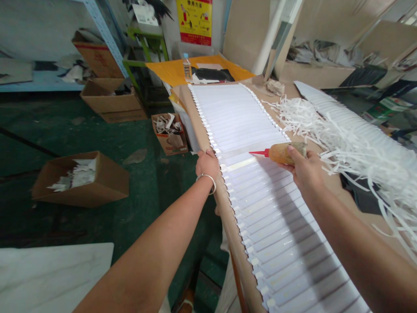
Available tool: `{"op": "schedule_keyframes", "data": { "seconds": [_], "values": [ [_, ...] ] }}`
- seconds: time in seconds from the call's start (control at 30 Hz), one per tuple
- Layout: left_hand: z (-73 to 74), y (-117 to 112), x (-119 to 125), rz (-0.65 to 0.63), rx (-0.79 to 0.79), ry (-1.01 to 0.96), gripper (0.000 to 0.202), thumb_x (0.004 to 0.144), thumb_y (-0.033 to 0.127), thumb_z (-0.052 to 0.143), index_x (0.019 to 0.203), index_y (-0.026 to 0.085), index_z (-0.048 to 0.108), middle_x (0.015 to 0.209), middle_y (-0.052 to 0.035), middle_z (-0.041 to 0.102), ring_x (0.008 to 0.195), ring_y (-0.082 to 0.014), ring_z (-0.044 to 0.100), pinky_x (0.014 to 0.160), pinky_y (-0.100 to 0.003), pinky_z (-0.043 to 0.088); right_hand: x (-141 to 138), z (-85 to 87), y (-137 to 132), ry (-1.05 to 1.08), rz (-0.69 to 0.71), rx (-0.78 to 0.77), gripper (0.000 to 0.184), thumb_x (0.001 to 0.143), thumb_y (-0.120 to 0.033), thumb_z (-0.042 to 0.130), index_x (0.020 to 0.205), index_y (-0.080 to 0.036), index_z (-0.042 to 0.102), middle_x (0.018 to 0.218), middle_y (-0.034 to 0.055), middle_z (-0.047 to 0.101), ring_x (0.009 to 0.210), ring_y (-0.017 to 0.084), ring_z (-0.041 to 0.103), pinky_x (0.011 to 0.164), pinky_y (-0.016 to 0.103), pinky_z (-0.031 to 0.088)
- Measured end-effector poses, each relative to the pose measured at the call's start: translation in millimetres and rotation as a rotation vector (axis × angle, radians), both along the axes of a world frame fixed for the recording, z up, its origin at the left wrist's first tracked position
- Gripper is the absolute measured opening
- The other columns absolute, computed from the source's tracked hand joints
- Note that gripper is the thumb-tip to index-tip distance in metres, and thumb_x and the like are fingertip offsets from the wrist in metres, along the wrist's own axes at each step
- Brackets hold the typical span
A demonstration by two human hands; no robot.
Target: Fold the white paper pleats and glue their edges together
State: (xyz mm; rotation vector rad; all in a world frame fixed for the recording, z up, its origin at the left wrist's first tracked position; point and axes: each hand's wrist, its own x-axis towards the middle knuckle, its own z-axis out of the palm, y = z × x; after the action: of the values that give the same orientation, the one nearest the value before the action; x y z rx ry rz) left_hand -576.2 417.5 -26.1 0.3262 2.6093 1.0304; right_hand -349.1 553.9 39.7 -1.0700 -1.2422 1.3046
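A long row of overlapping white paper sheets [247, 130] lies fanned along a brown table [228, 213]. My right hand [304, 169] is closed round a glue bottle [283, 152] with a red nozzle that points left over the sheets. My left hand [207, 163], with a metal bangle on the wrist, rests at the table's left edge, its fingers curled on the edge of the sheets.
A heap of white paper strips [352, 143] lies to the right of the sheets. A water bottle [186, 67] stands on an orange sheet at the far end. Cardboard boxes [83, 180] with paper scraps stand on the green floor at left.
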Motion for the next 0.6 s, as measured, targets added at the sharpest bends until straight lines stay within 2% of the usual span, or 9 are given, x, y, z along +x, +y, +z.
{"op": "schedule_keyframes", "data": {
  "seconds": [0.23, 0.43, 0.5, 0.6],
  "values": [
    [0.0, 1, 0, 0.002, -0.004, -0.011, 0.032, 0.112, 0.039, 0.039, 0.120, 0.014, 0.057, 0.114, -0.0200, 0.077, 0.105, -0.0299, 0.076, 0.084, -0.036, 0.055, -21, -2.2, -32, -0.052, 0.081, 0.023, 0.060, 0.063, -0.050, 0.094, 0.101, -0.022, 0.057, 0.103, 0.0031, 0.070, 0.091, 0.024, 0.074, 0.068, 0.045, 0.070],
    [-0.4, 0, 0, -0.001, 0.001, -0.014, 0.031, 0.112, 0.039, 0.039, 0.120, 0.015, 0.057, 0.114, -0.0199, 0.077, 0.106, -0.0309, 0.076, 0.086, -0.037, 0.055, -37, -1.8, -59, -0.084, 0.144, 0.063, 0.064, 0.066, -0.054, 0.092, 0.108, -0.023, 0.055, 0.106, 0.0031, 0.068, 0.091, 0.025, 0.072, 0.066, 0.044, 0.069],
    [0.0, 0, 0, -0.004, 0.000, -0.015, 0.031, 0.112, 0.039, 0.039, 0.120, 0.015, 0.057, 0.114, -0.0200, 0.077, 0.106, -0.0313, 0.076, 0.086, -0.037, 0.055, -33, 4.1, -63, -0.170, 0.154, 0.158, 0.061, 0.068, -0.052, 0.090, 0.111, -0.024, 0.058, 0.107, 0.0028, 0.067, 0.095, 0.025, 0.071, 0.074, 0.046, 0.068],
    [0.8, 0, 0, -0.008, -0.001, -0.014, 0.032, 0.112, 0.039, 0.038, 0.119, 0.014, 0.057, 0.115, -0.0204, 0.077, 0.107, -0.0314, 0.076, 0.087, -0.037, 0.055, -14, 18.8, -63, -0.356, 0.101, 0.415, 0.060, 0.065, -0.038, 0.094, 0.115, -0.027, 0.064, 0.111, 0.0030, 0.067, 0.112, 0.027, 0.067, 0.101, 0.051, 0.061]
  ]
}}
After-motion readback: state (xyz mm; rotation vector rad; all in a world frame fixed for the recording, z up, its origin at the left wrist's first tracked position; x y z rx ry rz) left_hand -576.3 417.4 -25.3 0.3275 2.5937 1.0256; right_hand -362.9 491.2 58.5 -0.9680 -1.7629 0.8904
